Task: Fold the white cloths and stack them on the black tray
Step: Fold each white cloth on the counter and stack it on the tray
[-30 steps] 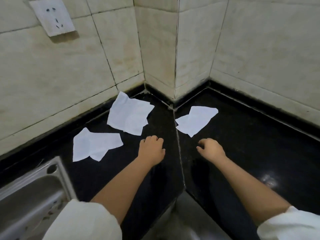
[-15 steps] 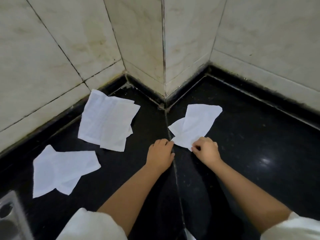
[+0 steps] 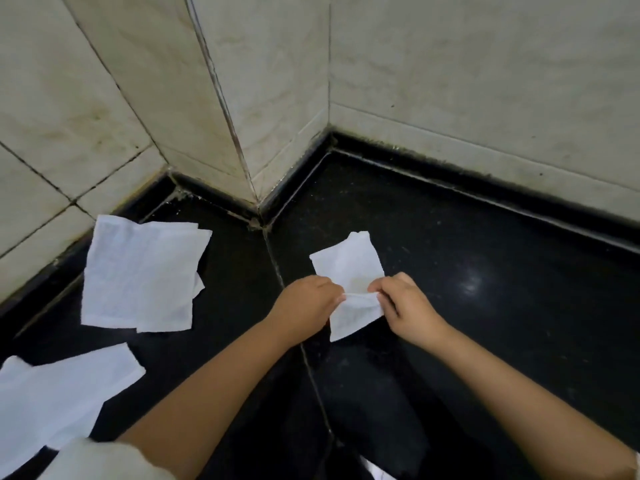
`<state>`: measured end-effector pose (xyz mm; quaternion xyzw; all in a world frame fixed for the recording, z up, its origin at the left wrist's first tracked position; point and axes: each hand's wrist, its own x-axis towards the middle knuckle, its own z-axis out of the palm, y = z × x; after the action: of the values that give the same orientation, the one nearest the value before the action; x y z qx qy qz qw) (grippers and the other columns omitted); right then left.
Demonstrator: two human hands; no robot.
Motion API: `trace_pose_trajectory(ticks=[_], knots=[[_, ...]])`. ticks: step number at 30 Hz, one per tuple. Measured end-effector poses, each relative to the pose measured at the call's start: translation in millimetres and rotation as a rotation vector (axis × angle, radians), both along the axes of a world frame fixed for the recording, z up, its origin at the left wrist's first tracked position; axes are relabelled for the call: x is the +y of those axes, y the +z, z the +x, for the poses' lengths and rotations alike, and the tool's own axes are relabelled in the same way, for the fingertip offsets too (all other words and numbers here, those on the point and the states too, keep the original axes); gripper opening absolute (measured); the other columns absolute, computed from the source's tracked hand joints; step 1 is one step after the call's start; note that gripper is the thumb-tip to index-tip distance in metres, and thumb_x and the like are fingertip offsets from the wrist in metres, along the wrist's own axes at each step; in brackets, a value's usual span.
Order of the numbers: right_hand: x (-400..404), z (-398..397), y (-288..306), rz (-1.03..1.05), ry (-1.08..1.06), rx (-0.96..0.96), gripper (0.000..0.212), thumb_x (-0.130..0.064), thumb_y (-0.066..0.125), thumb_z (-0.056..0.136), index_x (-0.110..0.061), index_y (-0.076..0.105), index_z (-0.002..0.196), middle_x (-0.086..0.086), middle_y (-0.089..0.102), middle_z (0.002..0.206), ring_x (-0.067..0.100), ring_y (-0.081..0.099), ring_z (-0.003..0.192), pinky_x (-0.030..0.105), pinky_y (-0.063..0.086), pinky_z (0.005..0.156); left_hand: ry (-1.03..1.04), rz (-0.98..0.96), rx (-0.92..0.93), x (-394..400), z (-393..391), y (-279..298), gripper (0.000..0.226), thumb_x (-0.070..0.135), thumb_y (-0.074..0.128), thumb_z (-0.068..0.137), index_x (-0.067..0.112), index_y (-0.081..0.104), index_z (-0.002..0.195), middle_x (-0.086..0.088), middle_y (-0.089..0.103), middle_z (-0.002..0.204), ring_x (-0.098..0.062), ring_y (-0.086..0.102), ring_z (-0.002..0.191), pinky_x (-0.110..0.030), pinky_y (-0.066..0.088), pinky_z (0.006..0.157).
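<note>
White, thin and creased, the small cloth (image 3: 348, 268) we are working on is caught between both of our hands. Our left hand (image 3: 304, 304) has its fingers curled in, and the fingertips (image 3: 338, 298) pinch the cloth's raised edge from the left. Our right hand (image 3: 408, 303) mirrors it, its fingertips (image 3: 375, 293) curled and pinching the same edge from the right, so the two grips sit close together with a short span of cloth stretched between them. From that pinched line one part of the cloth runs away from us and rests on the glossy black stone countertop (image 3: 485, 271), and another flap hangs toward us below the fingers; whether that lower flap touches the counter we cannot tell, as the view is a little blurred there.

Further out to our left, well apart from the hands, a larger rumpled white cloth (image 3: 142, 275) lies flat on the same black surface near the wall. Nearer to us, at the left edge of the view, another crumpled white cloth (image 3: 62, 396) lies spread out, partly cut off by the frame. A pale seam line (image 3: 277, 268) runs across the countertop from the wall corner toward us, passing under our left wrist. Cream marbled wall tiles (image 3: 450, 81) with dark grout rise behind the counter and form a jutting corner. Our white sleeves (image 3: 104, 460) show at the bottom of the view.
</note>
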<state>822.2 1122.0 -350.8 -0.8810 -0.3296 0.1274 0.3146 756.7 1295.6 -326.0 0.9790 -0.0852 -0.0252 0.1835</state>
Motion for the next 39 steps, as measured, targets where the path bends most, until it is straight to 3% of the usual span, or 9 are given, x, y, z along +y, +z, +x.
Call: trace_pose_trajectory(ticks=[3, 6, 9, 15, 18, 22, 26, 31, 39], knots=[[-26, -27, 26, 0.023, -0.012, -0.094, 0.057, -0.042, 0.025, 0.083, -0.005, 0.062, 0.105, 0.008, 0.064, 0.090, 0.013, 0.041, 0.084, 0.020, 0.033, 0.072, 0.067, -0.124, -0.061, -16, -13, 28, 0.035, 0.025, 0.043, 0.094, 0.002, 0.069, 0.092, -0.012, 0.067, 0.087, -0.024, 0.061, 0.084, -0.020, 0.037, 0.070], [-61, -59, 54, -0.034, -0.005, -0.188, 0.033, -0.027, 0.050, 0.084, -0.003, 0.062, 0.103, 0.001, 0.051, 0.075, 0.015, 0.044, 0.076, 0.011, 0.033, 0.066, 0.048, -0.248, -0.146, -42, -31, 52, 0.034, 0.025, 0.047, 0.089, 0.001, 0.071, 0.088, -0.014, 0.069, 0.083, -0.023, 0.060, 0.077, -0.017, 0.032, 0.066], [-98, -94, 64, -0.043, -0.075, -0.235, 0.018, -0.017, 0.055, 0.081, -0.004, 0.067, 0.081, 0.006, 0.057, 0.065, 0.023, 0.055, 0.062, 0.023, 0.046, 0.065, -0.039, -0.281, -0.105, -77, -44, 73, 0.025, 0.016, 0.049, 0.094, 0.002, 0.070, 0.100, -0.010, 0.068, 0.097, -0.018, 0.059, 0.090, -0.018, 0.036, 0.073], [-142, -155, 70, 0.132, -0.531, -0.014, 0.028, -0.025, 0.076, 0.071, -0.005, 0.065, 0.088, 0.000, 0.056, 0.075, 0.016, 0.053, 0.075, 0.025, 0.045, 0.073, -0.199, -0.256, -0.109, -150, -52, 95, 0.024, 0.017, 0.050, 0.094, 0.004, 0.071, 0.096, -0.004, 0.069, 0.092, -0.017, 0.059, 0.090, -0.022, 0.037, 0.073], [-152, -168, 69, 0.084, -0.632, 0.024, 0.031, -0.033, 0.074, 0.073, -0.008, 0.064, 0.088, 0.000, 0.056, 0.079, 0.015, 0.052, 0.077, 0.031, 0.046, 0.073, -0.262, -0.233, -0.136, -182, -49, 109, 0.025, 0.018, 0.050, 0.094, 0.004, 0.070, 0.096, -0.004, 0.070, 0.094, -0.018, 0.060, 0.091, -0.023, 0.037, 0.072], [-181, -156, 68, -0.076, -0.689, -0.003, 0.040, -0.033, 0.061, 0.081, -0.022, 0.037, 0.052, -0.009, 0.038, 0.059, 0.012, 0.039, 0.058, 0.026, 0.030, 0.054, -0.337, -0.216, -0.165, -217, -40, 128, 0.025, 0.017, 0.049, 0.095, 0.004, 0.070, 0.100, -0.007, 0.070, 0.100, -0.018, 0.061, 0.093, -0.023, 0.040, 0.076], [-231, -142, 64, -0.161, -0.720, 0.019, 0.045, -0.018, 0.051, 0.087, -0.022, 0.031, 0.047, -0.009, 0.036, 0.055, 0.018, 0.044, 0.067, 0.026, 0.030, 0.065, -0.331, -0.225, -0.154, -237, -24, 135, 0.024, 0.014, 0.050, 0.094, 0.002, 0.070, 0.100, -0.008, 0.070, 0.100, -0.018, 0.059, 0.090, -0.018, 0.037, 0.069], [-309, -110, 85, -0.146, -0.536, 0.001, 0.029, -0.013, 0.055, 0.089, 0.011, 0.062, 0.074, 0.010, 0.051, 0.067, 0.021, 0.048, 0.068, 0.026, 0.026, 0.059, -0.169, -0.184, -0.113, -251, 8, 124, 0.025, 0.015, 0.048, 0.095, 0.002, 0.069, 0.099, -0.010, 0.069, 0.102, -0.022, 0.060, 0.095, -0.026, 0.042, 0.079], [-375, -5, 152, -0.341, -0.405, -0.380, 0.024, -0.009, 0.050, 0.091, 0.002, 0.066, 0.105, 0.023, 0.067, 0.103, 0.036, 0.061, 0.099, 0.038, 0.044, 0.084, 0.105, -0.187, -0.252, -277, 67, 120, 0.027, 0.012, 0.041, 0.096, 0.000, 0.065, 0.097, -0.015, 0.065, 0.101, -0.029, 0.057, 0.097, -0.032, 0.041, 0.075]])
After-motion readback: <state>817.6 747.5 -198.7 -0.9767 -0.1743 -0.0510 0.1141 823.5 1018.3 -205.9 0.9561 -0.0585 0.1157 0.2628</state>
